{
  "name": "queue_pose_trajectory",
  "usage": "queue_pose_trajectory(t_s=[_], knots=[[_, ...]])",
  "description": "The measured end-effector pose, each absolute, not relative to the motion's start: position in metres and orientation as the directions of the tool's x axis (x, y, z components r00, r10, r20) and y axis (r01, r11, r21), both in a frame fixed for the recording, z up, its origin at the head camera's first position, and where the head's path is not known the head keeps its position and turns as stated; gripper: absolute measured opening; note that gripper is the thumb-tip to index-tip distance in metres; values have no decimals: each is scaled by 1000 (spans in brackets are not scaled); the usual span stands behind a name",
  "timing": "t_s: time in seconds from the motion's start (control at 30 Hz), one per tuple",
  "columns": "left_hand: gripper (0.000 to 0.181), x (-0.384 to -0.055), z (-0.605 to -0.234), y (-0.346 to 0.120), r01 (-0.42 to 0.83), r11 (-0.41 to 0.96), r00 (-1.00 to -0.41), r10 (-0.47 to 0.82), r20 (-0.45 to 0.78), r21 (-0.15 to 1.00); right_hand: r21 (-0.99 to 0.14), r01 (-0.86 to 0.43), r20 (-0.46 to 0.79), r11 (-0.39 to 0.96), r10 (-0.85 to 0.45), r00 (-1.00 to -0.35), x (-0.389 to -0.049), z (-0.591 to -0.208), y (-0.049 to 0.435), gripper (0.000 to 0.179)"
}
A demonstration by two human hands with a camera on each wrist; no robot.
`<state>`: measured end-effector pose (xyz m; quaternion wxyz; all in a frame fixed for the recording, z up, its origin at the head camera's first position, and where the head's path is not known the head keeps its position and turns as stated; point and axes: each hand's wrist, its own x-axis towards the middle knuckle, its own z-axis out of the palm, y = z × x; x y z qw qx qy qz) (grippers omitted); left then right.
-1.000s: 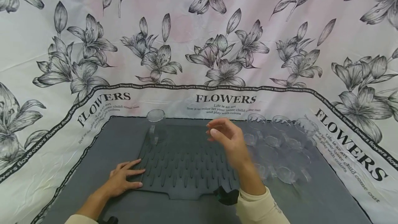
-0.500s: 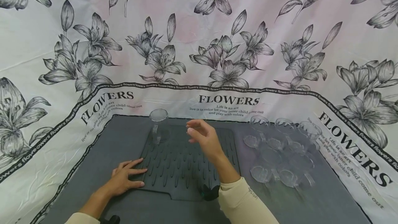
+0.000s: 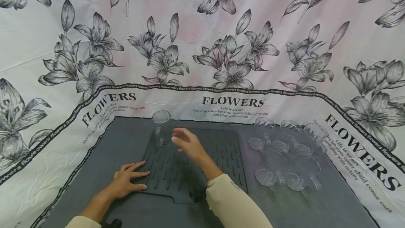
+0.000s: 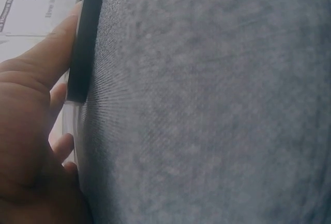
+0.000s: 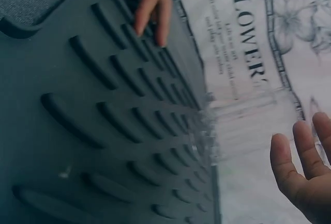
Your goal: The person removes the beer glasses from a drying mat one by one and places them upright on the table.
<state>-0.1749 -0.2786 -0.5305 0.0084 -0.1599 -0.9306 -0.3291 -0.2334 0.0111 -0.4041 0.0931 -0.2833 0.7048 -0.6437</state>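
Note:
A dark rubber mat with raised ridges (image 3: 221, 164) lies on the grey table. My left hand (image 3: 126, 182) rests at its left edge with spread, straight fingers; in the left wrist view the thumb lies along the dark mat edge (image 4: 85, 48). On the mat's far left corner stands a clear glass mug (image 3: 162, 129), upright, its handle toward me. My right hand (image 3: 190, 145) hovers just right of that mug, fingers loosely bent and holding nothing. The right wrist view shows the hand (image 5: 305, 177) apart from the faint, transparent mug (image 5: 243, 118).
Several more clear glass mugs (image 3: 292, 178) stand grouped on the grey table (image 3: 329, 207) right of the mat. A white cloth with printed flowers (image 3: 227, 62) hangs behind and along the sides. A tab (image 3: 186, 200) juts from the mat's near edge.
My right hand has swept left across the mat, from near the grouped mugs to beside the single mug. The left hand stays on the mat's edge. The head view has shifted slightly.

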Motion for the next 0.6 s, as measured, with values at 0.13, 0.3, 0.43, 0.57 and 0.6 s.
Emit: queue_pose_trajectory(t_s=[0.13,0.3,0.43,0.57,0.6], knots=[[48,-174,-529,-278,312,731,-947,289,139,607,-972,-230,175,46,-514,-840,-239,-412,2,43],[47,-174,-526,-279,320,726,-945,292,149,609,-978,-193,132,75,-491,-861,-251,-431,-12,42],[47,-174,-527,-279,302,732,-950,286,127,611,-980,-173,108,102,-458,-882,-265,-453,-26,43],[48,-174,-529,-278,294,738,-952,281,119,607,-971,-183,105,151,-418,-902,-270,-463,-37,45],[48,-174,-529,-278,297,737,-952,281,124,607,-969,-190,109,160,-413,-904,-271,-465,-39,46]])
